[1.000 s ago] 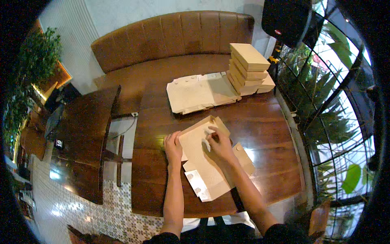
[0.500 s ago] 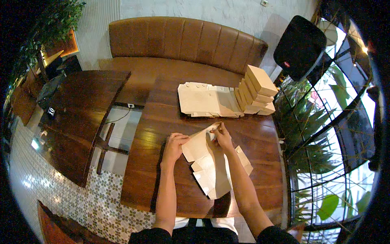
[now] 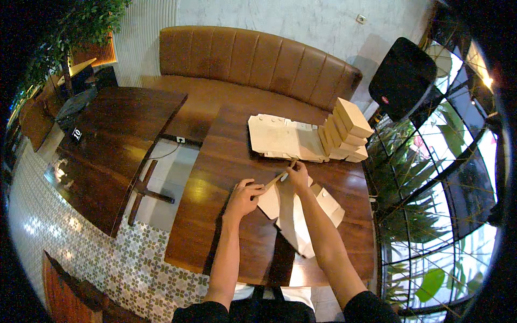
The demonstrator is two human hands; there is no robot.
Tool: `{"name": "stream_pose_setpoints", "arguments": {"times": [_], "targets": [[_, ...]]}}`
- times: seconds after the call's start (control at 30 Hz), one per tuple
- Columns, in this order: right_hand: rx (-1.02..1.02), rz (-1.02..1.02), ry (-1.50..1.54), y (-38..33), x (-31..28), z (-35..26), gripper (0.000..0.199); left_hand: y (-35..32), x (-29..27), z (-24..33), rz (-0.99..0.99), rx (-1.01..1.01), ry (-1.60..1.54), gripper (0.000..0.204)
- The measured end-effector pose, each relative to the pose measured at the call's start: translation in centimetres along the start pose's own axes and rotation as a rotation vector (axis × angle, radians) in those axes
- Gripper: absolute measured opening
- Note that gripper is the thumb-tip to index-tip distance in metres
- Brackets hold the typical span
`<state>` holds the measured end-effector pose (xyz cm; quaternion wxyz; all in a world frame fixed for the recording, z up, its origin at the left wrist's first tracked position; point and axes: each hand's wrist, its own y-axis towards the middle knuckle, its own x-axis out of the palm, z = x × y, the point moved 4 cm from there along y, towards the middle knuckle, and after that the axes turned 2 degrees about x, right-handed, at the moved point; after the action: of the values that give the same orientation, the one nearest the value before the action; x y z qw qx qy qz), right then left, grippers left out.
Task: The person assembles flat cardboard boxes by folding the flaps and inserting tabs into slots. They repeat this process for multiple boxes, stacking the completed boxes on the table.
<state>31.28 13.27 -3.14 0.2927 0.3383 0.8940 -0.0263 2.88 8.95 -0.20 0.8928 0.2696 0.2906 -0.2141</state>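
Observation:
A flat, partly folded cardboard box blank [image 3: 287, 211] lies slantwise on the wooden table before me. Its far edge stands up as a narrow folded strip running between both hands. My right hand [image 3: 297, 176] pinches the far right end of that strip. At the strip's left end, my left hand [image 3: 245, 198] has its fingers closed on the cardboard edge. Side flaps with cut tabs stick out, and my right forearm hides part of the panel.
Beyond my hands lie flat cardboard blanks [image 3: 285, 139]. Beside them, folded boxes [image 3: 350, 121] rise in a stack at the table's far right. A brown bench [image 3: 253, 64] runs behind the table [image 3: 210, 161]. Another dark table [image 3: 124, 145] stands left across a gap.
The far panel edge has been bent up into a narrow strip. My hands are still on it, and the blank's near corner has shifted right. The whole view has tilted slightly.

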Motion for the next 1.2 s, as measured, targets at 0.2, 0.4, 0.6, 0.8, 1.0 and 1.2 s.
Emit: {"name": "stream_pose_setpoints", "arguments": {"times": [0.2, 0.4, 0.6, 0.8, 1.0, 1.2], "targets": [[-0.103, 0.098, 0.165, -1.8, 0.1, 0.9, 0.057, 0.2, -0.5, 1.3, 0.087, 0.006, 0.003, 0.030], [0.026, -0.050, 0.247, -3.9, -2.5, -0.7, 0.043, 1.0, -1.3, -1.4, 0.360, -0.139, -0.338, 0.025], [0.037, -0.139, 0.478, -7.0, -8.6, -1.4, 0.030, 1.1, -2.1, -3.1, 0.315, -0.214, -0.754, 0.028], [-0.238, 0.045, -0.070, -6.8, -13.5, 0.0, 0.030, 1.3, -2.3, -3.6, 0.128, -0.222, -0.794, 0.033], [-0.029, -0.284, 0.278, -9.5, -14.4, 3.0, 0.035, 1.0, -2.9, -2.6, 0.350, -0.164, -0.603, 0.036], [0.229, 0.082, 0.835, -14.9, -18.4, 6.6, 0.029, 0.6, 0.1, 5.8, 0.020, 0.284, 0.037, 0.040]]}}
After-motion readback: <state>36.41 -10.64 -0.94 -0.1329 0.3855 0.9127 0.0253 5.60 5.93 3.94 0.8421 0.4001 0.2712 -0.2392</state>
